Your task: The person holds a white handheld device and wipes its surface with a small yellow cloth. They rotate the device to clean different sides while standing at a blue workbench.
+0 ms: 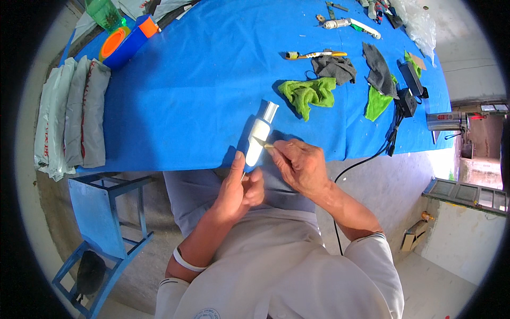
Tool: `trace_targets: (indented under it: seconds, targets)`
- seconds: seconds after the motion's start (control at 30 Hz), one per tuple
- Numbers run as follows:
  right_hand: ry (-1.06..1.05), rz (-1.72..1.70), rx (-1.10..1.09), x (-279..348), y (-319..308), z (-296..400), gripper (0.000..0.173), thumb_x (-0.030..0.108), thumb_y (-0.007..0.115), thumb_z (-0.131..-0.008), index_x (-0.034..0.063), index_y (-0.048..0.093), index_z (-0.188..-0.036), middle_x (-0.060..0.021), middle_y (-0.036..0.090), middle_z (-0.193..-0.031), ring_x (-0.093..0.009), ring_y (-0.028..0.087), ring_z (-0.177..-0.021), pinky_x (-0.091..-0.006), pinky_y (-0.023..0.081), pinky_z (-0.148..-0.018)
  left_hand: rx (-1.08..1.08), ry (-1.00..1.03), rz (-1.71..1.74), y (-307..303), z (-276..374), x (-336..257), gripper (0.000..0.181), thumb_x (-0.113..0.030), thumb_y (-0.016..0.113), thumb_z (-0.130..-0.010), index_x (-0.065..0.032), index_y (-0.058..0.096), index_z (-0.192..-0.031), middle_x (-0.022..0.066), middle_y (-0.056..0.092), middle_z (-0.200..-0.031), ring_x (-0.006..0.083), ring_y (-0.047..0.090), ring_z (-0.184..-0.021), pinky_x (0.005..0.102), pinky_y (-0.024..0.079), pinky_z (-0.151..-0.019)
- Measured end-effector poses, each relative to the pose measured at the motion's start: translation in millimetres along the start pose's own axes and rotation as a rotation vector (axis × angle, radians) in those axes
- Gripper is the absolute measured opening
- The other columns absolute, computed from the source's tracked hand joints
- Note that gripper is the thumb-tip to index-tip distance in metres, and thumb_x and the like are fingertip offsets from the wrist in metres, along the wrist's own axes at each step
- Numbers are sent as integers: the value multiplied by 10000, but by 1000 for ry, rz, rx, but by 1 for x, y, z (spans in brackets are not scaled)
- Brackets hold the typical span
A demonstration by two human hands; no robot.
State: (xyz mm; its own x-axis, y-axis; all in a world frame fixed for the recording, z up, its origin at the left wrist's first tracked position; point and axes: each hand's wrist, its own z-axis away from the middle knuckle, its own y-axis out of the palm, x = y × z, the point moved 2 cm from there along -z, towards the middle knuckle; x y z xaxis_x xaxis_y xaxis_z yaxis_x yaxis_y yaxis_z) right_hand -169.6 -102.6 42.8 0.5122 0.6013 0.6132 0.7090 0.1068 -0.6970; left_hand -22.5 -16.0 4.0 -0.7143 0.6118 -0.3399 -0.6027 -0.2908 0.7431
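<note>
My left hand (237, 191) grips the lower end of a white handheld device (258, 137). Its body is rounded, and a narrower silvery tip (271, 112) points away from me over the table's near edge. A thin metallic sliver shows between my left thumb and fingers; what it belongs to is hidden. In my right hand (301, 165), thumb and fingertips pinch a small flat pointed tool (263, 142), grey at the tip and yellowish near the fingers. The tool's tip lies against the side of the white body.
The blue cloth (179, 99) covers the table. Beyond the device lie a green rag (310, 93), a grey rag (334, 68) and a toothbrush (316, 55). At right sits a black power adapter (407, 102) with cable. Plastic packets (95, 115) and a blue-orange tape dispenser (129, 42) stand left.
</note>
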Motion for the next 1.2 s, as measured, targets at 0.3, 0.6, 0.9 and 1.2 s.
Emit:
trace_targets:
  seconds: [0.3,0.6,0.9,1.2]
  targets:
    - [11,16,2,-3,-4,-3,93,97,762,-852,38,698,-888,-111,629,-688,-293,629,-596,-386,484,-514,2,12,-31,1,0,0,632,-730,304,-998,-154,441,-776,-44,325,-534,90,265,-433,270,265,-480]
    - [-11,12,23,-2,-3,-3,81,69,748,-878,9,698,-900,-116,625,-675,-269,606,-560,-351,459,-502,2,11,-45,0,-1,0,626,-727,297,-1001,-159,431,-775,-48,314,-539,90,256,-438,268,270,-487]
    - [-9,23,32,-1,-8,-5,93,79,757,-860,17,691,-883,-108,622,-676,-277,613,-575,-368,469,-510,20,11,-41,-3,-2,2,627,-729,304,-998,-157,433,-776,-45,315,-528,95,263,-439,266,274,-483]
    - [5,14,8,-5,-7,-4,88,100,753,-857,32,698,-867,-119,632,-691,-299,632,-612,-385,481,-525,-10,0,-47,-2,-2,3,630,-731,307,-996,-156,438,-777,-43,315,-527,95,269,-441,266,272,-479]
